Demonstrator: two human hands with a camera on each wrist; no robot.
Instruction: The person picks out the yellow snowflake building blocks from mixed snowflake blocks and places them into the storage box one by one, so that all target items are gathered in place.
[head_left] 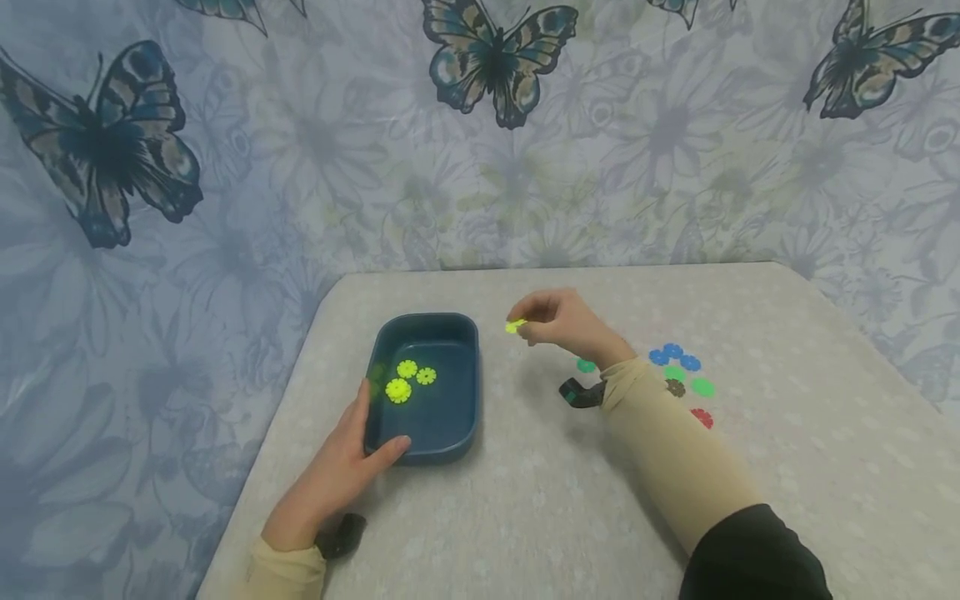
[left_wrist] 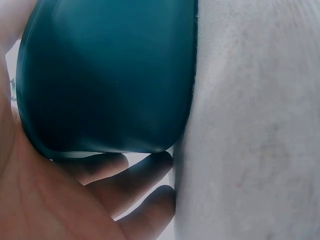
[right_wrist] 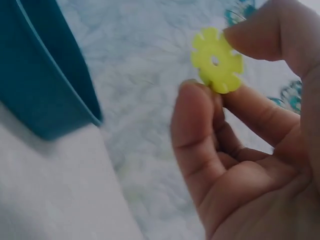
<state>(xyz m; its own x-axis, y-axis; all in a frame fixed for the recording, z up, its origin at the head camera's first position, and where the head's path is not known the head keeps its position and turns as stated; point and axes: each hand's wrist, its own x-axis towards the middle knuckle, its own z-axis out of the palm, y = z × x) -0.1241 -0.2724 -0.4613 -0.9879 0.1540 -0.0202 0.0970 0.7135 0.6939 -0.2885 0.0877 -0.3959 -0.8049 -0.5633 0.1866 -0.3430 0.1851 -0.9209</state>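
A dark blue rectangular tray (head_left: pixel 467 417) sits on the table, with several yellow flower-shaped discs (head_left: pixel 426 377) lying in it. My left hand (head_left: pixel 337 467) holds its near left corner, thumb over the near rim and fingers along the left side. In the left wrist view, fingers (left_wrist: pixel 135 182) bend against the outside of the tray wall (left_wrist: pixel 110 90). To the right of the tray, raised over the table, my right hand (head_left: pixel 566 321) pinches another yellow flower-shaped disc (right_wrist: pixel 217 61) between thumb and fingers. Notches ring its edge and a small hole marks its centre.
Right of my right forearm lie blue discs (head_left: pixel 672 351), green discs (head_left: pixel 702 387), a brown disc (head_left: pixel 676 387) and a red disc (head_left: pixel 702 417). One more green disc (head_left: pixel 586 365) shows beneath the right wrist. Behind the pale table (head_left: pixel 525 517) hangs a butterfly-patterned wall covering (head_left: pixel 360 167).
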